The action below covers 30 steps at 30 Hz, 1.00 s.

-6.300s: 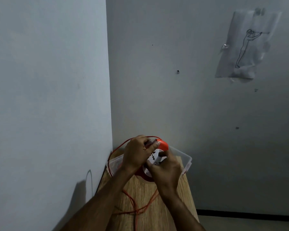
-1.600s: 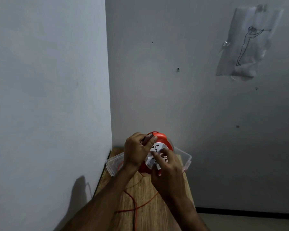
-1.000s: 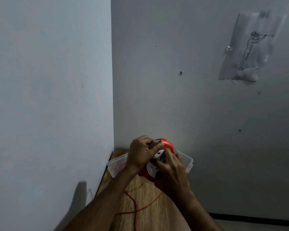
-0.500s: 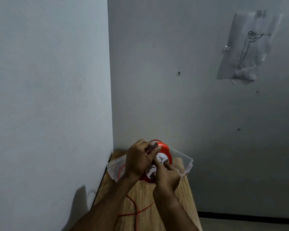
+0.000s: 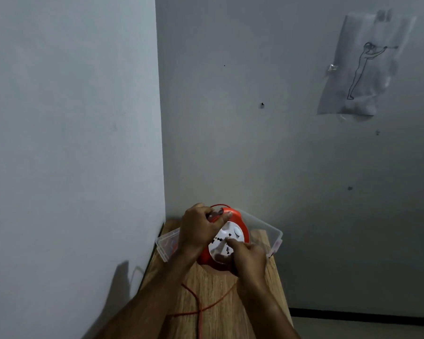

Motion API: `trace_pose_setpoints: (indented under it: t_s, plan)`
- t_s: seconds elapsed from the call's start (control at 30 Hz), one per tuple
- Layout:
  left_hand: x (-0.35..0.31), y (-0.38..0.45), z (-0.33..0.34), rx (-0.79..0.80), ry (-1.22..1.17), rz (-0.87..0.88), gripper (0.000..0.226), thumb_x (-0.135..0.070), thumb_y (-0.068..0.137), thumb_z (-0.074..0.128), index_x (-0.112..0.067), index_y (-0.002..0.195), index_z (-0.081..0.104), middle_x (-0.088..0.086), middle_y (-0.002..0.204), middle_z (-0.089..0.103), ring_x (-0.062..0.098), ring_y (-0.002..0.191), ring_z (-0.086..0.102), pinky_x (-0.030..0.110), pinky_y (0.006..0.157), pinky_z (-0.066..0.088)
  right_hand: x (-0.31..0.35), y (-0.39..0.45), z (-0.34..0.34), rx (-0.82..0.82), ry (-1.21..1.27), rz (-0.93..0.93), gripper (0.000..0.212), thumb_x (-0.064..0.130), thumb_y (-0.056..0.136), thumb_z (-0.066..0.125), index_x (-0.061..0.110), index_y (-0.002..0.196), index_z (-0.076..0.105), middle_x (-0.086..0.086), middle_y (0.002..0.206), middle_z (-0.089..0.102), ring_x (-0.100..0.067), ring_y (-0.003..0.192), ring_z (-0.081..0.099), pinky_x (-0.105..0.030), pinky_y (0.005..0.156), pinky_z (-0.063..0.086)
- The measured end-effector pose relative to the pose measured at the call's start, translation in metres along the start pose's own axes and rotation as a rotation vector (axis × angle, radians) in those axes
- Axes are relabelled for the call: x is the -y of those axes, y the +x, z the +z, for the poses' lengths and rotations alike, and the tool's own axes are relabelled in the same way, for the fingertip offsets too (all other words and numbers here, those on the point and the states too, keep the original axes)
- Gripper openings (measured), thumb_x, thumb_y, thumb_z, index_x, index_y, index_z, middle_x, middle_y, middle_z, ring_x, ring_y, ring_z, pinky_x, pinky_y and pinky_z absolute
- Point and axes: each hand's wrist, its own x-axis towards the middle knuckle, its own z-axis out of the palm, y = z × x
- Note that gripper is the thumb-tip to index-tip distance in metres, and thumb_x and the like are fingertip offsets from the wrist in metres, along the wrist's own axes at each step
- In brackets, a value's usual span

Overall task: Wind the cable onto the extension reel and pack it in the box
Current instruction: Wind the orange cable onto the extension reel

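Now the reel (image 5: 227, 237) tilts socket-face toward us, gripped by left hand (image 5: 198, 232), right hand (image 5: 249, 255) fingering it; behind, the box (image 5: 267, 228) holds some cable (image 5: 174, 246).

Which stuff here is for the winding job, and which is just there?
For the job:
- orange reel, gripped by left hand, right hand on its white face
- orange cable
- clear box

Just there:
- wooden table
- drawing on the wall
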Motion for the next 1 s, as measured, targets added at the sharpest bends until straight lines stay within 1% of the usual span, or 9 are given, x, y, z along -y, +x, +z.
trace_pose_setpoints:
  t_s: [0.1, 0.23, 0.37, 0.5, 0.6, 0.73, 0.8, 0.9, 1.0]
  plan:
    - [0.001, 0.003, -0.003, -0.023, -0.033, -0.03, 0.047, -0.06, 0.078, 0.074, -0.013, 0.079, 0.075, -0.004, 0.071, 0.066, 0.005, 0.063, 0.057, 0.018, 0.058, 0.043, -0.011, 0.003, -0.014, -0.242, -0.403, -0.501, 0.013, 0.023, 0.087, 0.073, 0.019, 0.099, 0.068, 0.002, 0.089, 0.072, -0.014, 0.078, 0.072, -0.021, 0.061, 0.055]
    - [-0.008, 0.001, 0.0, 0.004, -0.039, -0.006, 0.047, -0.059, 0.08, 0.073, -0.012, 0.083, 0.074, -0.007, 0.074, 0.062, 0.001, 0.062, 0.053, 0.01, 0.059, 0.038, -0.013, -0.004, -0.003, -0.22, -0.892, -0.86, 0.059, 0.048, 0.074, 0.08, 0.017, 0.121, 0.064, -0.004, 0.111, 0.069, -0.019, 0.089, 0.07, -0.035, 0.078, 0.058]
    - [-0.012, 0.0, 0.003, 0.008, -0.076, 0.006, 0.044, -0.058, 0.082, 0.072, -0.014, 0.084, 0.072, -0.011, 0.073, 0.058, 0.001, 0.062, 0.055, 0.009, 0.059, 0.038, -0.004, -0.008, 0.004, -0.208, -0.971, -0.914, 0.074, 0.052, 0.061, 0.084, 0.018, 0.121, 0.059, -0.009, 0.112, 0.066, -0.023, 0.088, 0.07, -0.03, 0.074, 0.055]
    - [-0.012, 0.006, -0.003, 0.019, -0.065, 0.03, 0.045, -0.058, 0.082, 0.072, -0.013, 0.084, 0.072, -0.013, 0.073, 0.056, 0.001, 0.061, 0.053, 0.009, 0.06, 0.038, 0.0, -0.005, 0.0, -0.078, -1.009, -0.922, 0.084, 0.054, 0.059, 0.081, 0.023, 0.131, 0.053, -0.011, 0.134, 0.052, -0.03, 0.113, 0.06, -0.035, 0.087, 0.052]
    - [-0.013, 0.007, -0.008, 0.04, -0.046, 0.057, 0.041, -0.058, 0.082, 0.073, -0.017, 0.079, 0.068, -0.016, 0.07, 0.052, 0.001, 0.06, 0.052, 0.009, 0.059, 0.036, 0.001, 0.0, -0.002, -0.075, -1.045, -0.95, 0.093, 0.058, 0.053, 0.086, 0.02, 0.131, 0.055, -0.013, 0.133, 0.053, -0.028, 0.107, 0.063, -0.031, 0.082, 0.053]
    - [-0.015, 0.002, -0.007, 0.041, -0.031, 0.088, 0.045, -0.059, 0.081, 0.073, -0.014, 0.084, 0.072, -0.013, 0.072, 0.053, 0.0, 0.061, 0.052, 0.008, 0.059, 0.036, 0.003, 0.006, -0.003, -0.141, -0.927, -0.985, 0.079, 0.058, 0.047, 0.091, 0.014, 0.109, 0.069, -0.013, 0.114, 0.064, -0.021, 0.085, 0.067, -0.013, 0.073, 0.039]
    - [-0.013, 0.0, -0.006, 0.028, -0.03, 0.076, 0.046, -0.06, 0.08, 0.073, -0.014, 0.086, 0.073, -0.013, 0.073, 0.054, 0.0, 0.062, 0.052, 0.008, 0.058, 0.037, 0.001, 0.008, -0.002, -0.108, -0.877, -0.978, 0.071, 0.053, 0.049, 0.093, 0.014, 0.104, 0.071, -0.01, 0.106, 0.069, -0.017, 0.081, 0.068, -0.013, 0.073, 0.043]
    - [-0.011, -0.001, -0.007, 0.016, -0.021, 0.069, 0.046, -0.06, 0.081, 0.073, -0.014, 0.087, 0.073, -0.014, 0.074, 0.055, 0.001, 0.064, 0.054, 0.01, 0.058, 0.039, -0.006, 0.008, 0.003, -0.1, -0.739, -0.924, 0.056, 0.032, 0.059, 0.095, 0.015, 0.108, 0.073, -0.001, 0.098, 0.076, -0.013, 0.08, 0.073, -0.023, 0.078, 0.058]
    - [-0.012, -0.004, -0.008, 0.002, -0.006, 0.085, 0.046, -0.061, 0.081, 0.071, -0.016, 0.092, 0.075, -0.012, 0.079, 0.06, 0.003, 0.067, 0.057, 0.009, 0.059, 0.041, -0.012, 0.007, 0.009, -0.142, -0.588, -0.755, 0.064, 0.027, 0.061, 0.095, 0.016, 0.12, 0.072, 0.002, 0.103, 0.077, -0.01, 0.085, 0.073, -0.019, 0.083, 0.056]
